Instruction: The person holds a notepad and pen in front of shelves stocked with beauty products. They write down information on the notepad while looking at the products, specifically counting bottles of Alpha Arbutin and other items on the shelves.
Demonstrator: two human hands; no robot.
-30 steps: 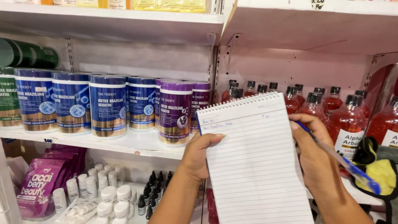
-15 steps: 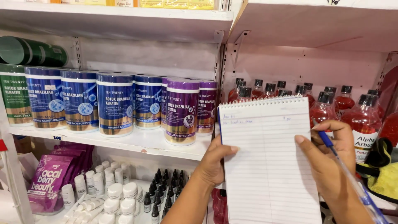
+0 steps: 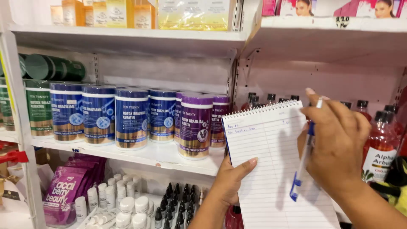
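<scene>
White shop shelving [image 3: 161, 157] fills the frame, two bays meeting at a slotted upright in the centre.

Notepad [image 3: 277, 169]: spiral-bound along its top edge, white ruled paper, held upright and slightly tilted at lower centre-right, in front of the shelf edge. Two short lines of handwriting sit near the top of the page; the rest of the sheet is blank. Its right edge is covered by the right hand and its shadow.

Left hand [image 3: 231, 180]: comes up from the bottom of the frame and is clamped on the notepad's left edge, thumb lying across the front of the page, fingers behind and out of sight.

Right hand [image 3: 337, 146]: at right of frame, closed around a pen [image 3: 303, 163] with a clear barrel and blue cap end. The pen hangs roughly vertical, blue end low over the page; whether it touches the paper cannot be judged from this angle.

Surroundings:
- Middle shelf, left to centre: row of tall tubs [image 3: 131, 116] with blue lids and labels, a purple tub [image 3: 196, 125] standing nearest the notepad, green ones at far left.
- Right bay, behind the right hand: red bottles [image 3: 381, 142] with black caps.
- Lower left: pink pouches [image 3: 63, 195], small white jars [image 3: 127, 205], small black dropper bottles [image 3: 178, 201].
- Top shelf: yellow and orange boxes [image 3: 106, 12].
</scene>
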